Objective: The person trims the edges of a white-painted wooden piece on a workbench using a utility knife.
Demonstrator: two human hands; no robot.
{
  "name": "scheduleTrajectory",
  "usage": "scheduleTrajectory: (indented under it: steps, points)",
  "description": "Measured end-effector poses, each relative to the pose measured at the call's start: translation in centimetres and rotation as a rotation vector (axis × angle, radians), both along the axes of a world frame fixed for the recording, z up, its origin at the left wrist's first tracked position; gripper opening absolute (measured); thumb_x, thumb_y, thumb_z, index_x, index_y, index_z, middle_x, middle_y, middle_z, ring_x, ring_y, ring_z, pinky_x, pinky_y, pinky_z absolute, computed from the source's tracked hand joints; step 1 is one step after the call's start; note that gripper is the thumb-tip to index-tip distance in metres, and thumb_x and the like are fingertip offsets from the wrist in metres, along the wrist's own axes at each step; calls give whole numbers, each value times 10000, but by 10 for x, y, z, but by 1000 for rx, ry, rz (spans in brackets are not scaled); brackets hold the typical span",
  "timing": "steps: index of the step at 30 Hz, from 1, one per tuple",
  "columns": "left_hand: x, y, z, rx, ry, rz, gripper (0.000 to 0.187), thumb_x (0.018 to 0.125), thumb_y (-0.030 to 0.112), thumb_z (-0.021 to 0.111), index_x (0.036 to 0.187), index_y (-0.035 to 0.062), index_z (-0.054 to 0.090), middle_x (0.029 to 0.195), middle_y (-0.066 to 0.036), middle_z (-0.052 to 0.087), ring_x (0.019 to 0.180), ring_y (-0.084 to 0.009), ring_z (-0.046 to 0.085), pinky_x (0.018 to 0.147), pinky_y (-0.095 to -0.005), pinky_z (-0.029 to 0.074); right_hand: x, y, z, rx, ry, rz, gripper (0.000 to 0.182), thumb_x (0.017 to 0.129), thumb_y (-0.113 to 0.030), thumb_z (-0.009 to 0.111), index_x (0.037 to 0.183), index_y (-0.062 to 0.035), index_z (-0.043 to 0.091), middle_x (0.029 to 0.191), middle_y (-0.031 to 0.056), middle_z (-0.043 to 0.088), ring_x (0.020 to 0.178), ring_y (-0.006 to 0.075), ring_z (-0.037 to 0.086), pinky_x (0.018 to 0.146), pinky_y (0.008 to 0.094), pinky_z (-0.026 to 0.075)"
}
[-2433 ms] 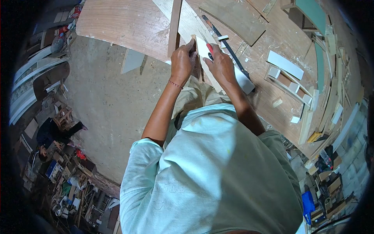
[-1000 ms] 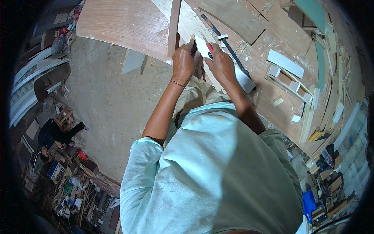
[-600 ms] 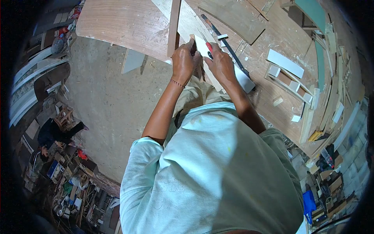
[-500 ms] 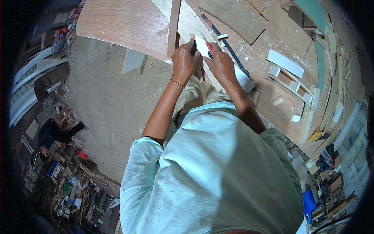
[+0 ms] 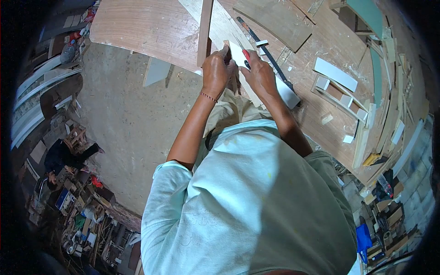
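Observation:
My left hand (image 5: pixel 217 72) is closed around a small brown wood piece (image 5: pixel 228 49) at the near edge of the plywood workbench (image 5: pixel 146 32). Close beside it, my right hand (image 5: pixel 261 75) grips a red-handled cutter (image 5: pixel 246 56), its tip against the wood piece. Both hands rest over a long white laminate strip (image 5: pixel 286 93) that runs diagonally across the bench. A narrow brown wooden slat (image 5: pixel 205 27) stands just left of my left hand.
A black metal bar (image 5: pixel 268 57) lies beyond my right hand. White offcuts (image 5: pixel 335 75) and a wooden frame (image 5: pixel 341 104) sit to the right, with stacked wood strips (image 5: pixel 389 114) along the bench's far side. A person (image 5: pixel 64 156) crouches on the concrete floor at left among clutter.
My left hand has shifted slightly down and right, closing tighter on the wood piece. My right hand with the cutter has barely moved.

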State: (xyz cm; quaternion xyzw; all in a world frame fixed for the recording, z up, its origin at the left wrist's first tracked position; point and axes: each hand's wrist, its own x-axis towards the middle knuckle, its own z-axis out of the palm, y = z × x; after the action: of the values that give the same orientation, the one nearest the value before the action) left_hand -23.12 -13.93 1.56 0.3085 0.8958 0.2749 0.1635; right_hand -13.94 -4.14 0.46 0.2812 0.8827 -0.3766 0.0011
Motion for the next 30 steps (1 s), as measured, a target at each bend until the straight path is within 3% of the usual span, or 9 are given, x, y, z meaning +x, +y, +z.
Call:
scheduleTrajectory:
  steps: [11,22,30]
  points:
    - [-3,0,-2,7,-8,-8,339,680,104,645,993,-12,591,790,-209,603,696,-302,608,642,-359,470,0,0,0,1,11,7,444,704,-148,646,1076,-1,453,752,243,581,710,379,582,579,412,464]
    - [-6,3,-4,-21,66,-49,275,666,12,590,940,9,611,807,-197,600,730,-317,594,649,-368,466,0,0,2,-2,-5,0,434,709,-178,640,1064,-8,455,756,251,578,717,391,575,604,434,460]
    - [-4,4,-4,1,48,-5,353,680,38,614,1029,23,562,768,-194,606,704,-321,600,640,-375,464,0,-1,-1,24,27,-11,438,708,-174,644,1070,-22,450,740,247,580,707,394,575,583,435,461]
